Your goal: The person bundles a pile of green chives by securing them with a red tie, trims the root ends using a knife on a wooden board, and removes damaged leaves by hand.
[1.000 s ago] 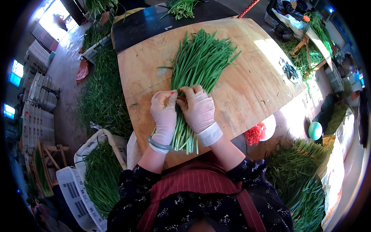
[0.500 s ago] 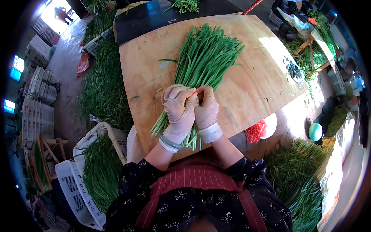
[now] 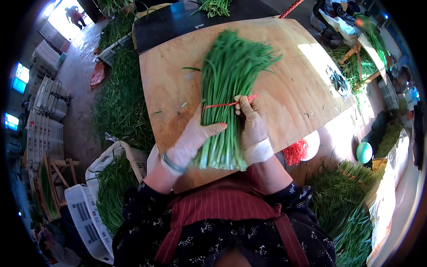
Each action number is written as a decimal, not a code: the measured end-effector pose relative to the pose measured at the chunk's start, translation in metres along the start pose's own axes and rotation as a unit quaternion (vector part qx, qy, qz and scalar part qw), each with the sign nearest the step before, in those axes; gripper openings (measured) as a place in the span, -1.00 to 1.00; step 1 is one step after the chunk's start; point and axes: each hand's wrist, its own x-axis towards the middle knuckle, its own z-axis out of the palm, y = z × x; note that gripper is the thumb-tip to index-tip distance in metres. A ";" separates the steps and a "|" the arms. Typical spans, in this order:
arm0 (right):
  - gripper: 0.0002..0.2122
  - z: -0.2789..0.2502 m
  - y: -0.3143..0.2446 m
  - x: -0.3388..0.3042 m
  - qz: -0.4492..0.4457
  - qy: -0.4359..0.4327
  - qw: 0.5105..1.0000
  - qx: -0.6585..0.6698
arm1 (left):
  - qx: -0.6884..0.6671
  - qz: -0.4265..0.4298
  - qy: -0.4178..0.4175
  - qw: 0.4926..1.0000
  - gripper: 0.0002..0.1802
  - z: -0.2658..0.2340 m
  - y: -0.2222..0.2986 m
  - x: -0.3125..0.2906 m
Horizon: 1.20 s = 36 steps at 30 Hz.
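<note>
Watching from afar, I see the left hand point(image 3: 190, 137) has half opened to cup the bunch point(image 3: 221, 84) from its left, the right hand point(image 3: 252, 125) pinching the tie point(image 3: 220, 106) at its right, so it looks nearly bound.

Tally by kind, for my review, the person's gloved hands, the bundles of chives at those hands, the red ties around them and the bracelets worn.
Gloved hands: 2 (left hand, right hand)
Bundle of chives: 1
Red tie: 1
Bracelet: 1, on the left wrist
Total: 5
</note>
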 end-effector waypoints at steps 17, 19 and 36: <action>-0.81 0.017 -0.004 0.061 0.061 -0.338 0.842 -0.416 | 0.370 0.283 0.063 0.883 -0.38 -0.025 0.038 -0.024; -0.80 0.014 0.000 0.059 0.016 -0.351 0.851 -0.391 | 0.491 0.362 0.063 0.790 -0.26 -0.032 0.041 0.014; -0.89 0.019 0.010 0.039 0.005 -0.086 0.991 -0.107 | 0.564 0.153 0.042 0.811 -0.53 -0.027 0.003 0.043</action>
